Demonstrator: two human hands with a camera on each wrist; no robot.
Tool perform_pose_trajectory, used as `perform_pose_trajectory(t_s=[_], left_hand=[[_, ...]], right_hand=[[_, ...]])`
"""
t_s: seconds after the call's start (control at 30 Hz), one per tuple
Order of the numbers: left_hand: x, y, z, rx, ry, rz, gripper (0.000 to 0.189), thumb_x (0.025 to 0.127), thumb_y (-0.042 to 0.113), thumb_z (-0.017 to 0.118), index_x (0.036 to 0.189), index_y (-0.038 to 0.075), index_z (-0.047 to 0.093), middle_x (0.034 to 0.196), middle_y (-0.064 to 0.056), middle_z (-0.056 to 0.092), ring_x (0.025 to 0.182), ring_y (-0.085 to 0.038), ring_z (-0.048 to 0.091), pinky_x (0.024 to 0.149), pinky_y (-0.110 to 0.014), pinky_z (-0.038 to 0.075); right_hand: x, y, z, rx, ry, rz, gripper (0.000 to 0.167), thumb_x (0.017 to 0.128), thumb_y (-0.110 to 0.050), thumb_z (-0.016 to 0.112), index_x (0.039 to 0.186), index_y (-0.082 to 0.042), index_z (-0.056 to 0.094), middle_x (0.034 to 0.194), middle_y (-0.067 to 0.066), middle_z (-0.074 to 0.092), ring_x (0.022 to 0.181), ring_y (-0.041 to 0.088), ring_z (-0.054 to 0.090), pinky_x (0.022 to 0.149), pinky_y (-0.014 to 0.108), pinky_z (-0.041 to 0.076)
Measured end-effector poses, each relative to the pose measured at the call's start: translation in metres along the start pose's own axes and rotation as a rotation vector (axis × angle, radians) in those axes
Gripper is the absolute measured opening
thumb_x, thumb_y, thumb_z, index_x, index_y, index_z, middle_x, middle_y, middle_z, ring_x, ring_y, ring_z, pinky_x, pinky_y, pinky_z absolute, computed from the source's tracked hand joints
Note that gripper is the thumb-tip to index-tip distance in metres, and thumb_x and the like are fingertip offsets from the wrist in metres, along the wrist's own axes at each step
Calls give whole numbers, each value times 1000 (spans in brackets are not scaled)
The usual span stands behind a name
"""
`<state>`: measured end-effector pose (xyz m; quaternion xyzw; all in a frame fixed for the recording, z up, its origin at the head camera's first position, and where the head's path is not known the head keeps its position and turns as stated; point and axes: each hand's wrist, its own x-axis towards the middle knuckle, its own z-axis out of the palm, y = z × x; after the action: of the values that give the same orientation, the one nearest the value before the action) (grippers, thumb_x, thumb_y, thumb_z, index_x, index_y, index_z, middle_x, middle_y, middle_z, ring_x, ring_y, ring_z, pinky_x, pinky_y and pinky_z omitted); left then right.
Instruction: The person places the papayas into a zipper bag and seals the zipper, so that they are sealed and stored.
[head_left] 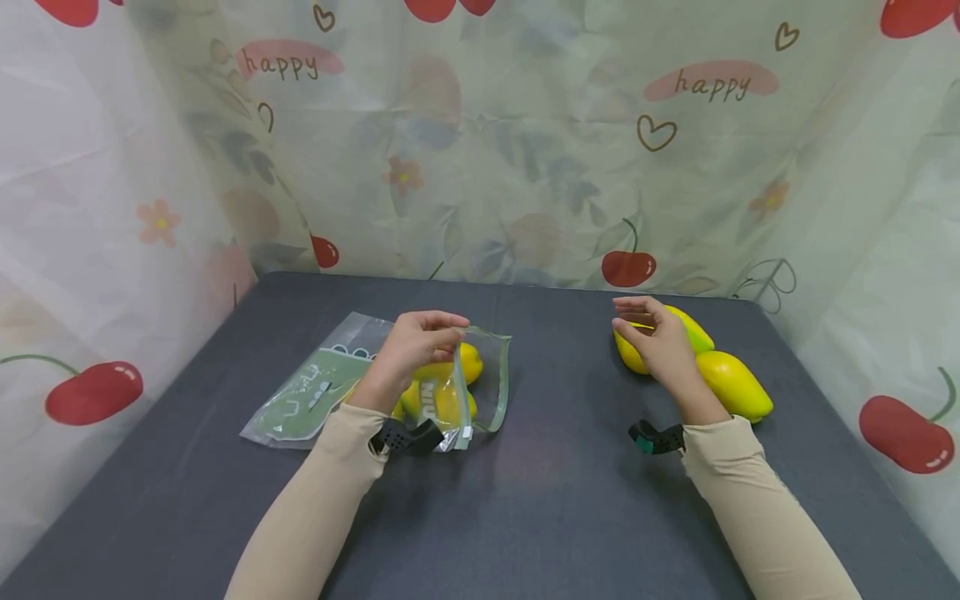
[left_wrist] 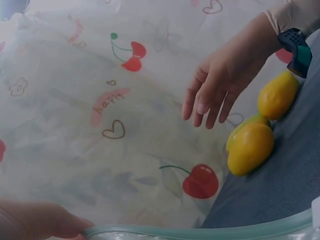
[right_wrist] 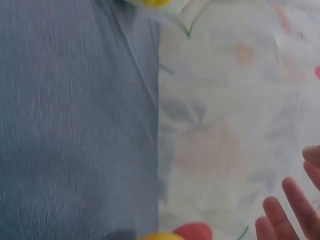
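My left hand (head_left: 420, 346) pinches the upper rim of a clear zip bag (head_left: 504, 383) with green trim, holding its mouth open. The rim (left_wrist: 210, 234) also runs along the bottom of the left wrist view, beside the thumb. Inside the bag lie yellow mango-like fruits (head_left: 471, 363), partly hidden by hand and print. At the right, my right hand (head_left: 667, 346) hovers above three more yellow fruits (head_left: 733, 385), its fingers loosely extended. The left wrist view shows a gap between that hand (left_wrist: 227, 75) and the fruits (left_wrist: 252, 150). Nothing is between the fingers (right_wrist: 295, 200).
The bag's flat part, with a green printed panel (head_left: 315, 392), spreads leftward on the dark table (head_left: 555, 500). A white slider (head_left: 467, 433) sits on its zip edge. Printed curtains (head_left: 510, 167) hang behind and at both sides. Black bands (head_left: 656, 437) circle both wrists.
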<state>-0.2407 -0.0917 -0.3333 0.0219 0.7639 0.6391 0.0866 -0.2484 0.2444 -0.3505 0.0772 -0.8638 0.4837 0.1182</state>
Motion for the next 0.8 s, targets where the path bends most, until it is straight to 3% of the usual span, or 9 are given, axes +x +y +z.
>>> perform_pose_trajectory(t_s=[0.17,0.33,0.53,0.8], left_hand=[[0,-1,0,11,-2,5,29,88,10,64,116,1,68,105,-9,66,82,-19,60,78,-28,56],[-1,-1,0,12,-3,15,28,88,10,64,114,2,68,106,-12,66,80,-19,59,77,-28,56],[0,-2,1,3,-6,8,27,87,10,65,114,3,69,114,-21,64,79,-18,59,77,-28,56],[0,-2,0,4,-3,6,27,88,10,64,113,2,69,112,-19,64,78,-18,59,76,-28,56]], right_hand=[[7,18,-7,5,96,31,42,96,-23,60,132,-3,54,134,17,54,124,35,50,107,50,39],[12,31,-12,12,124,86,46,96,-23,60,136,-2,51,139,20,50,132,39,44,111,52,33],[16,44,-15,-41,76,151,49,96,-20,59,139,0,47,144,24,43,135,45,37,111,55,31],[20,60,-12,-127,-7,189,57,94,-21,63,142,1,42,146,26,40,136,44,35,111,54,31]])
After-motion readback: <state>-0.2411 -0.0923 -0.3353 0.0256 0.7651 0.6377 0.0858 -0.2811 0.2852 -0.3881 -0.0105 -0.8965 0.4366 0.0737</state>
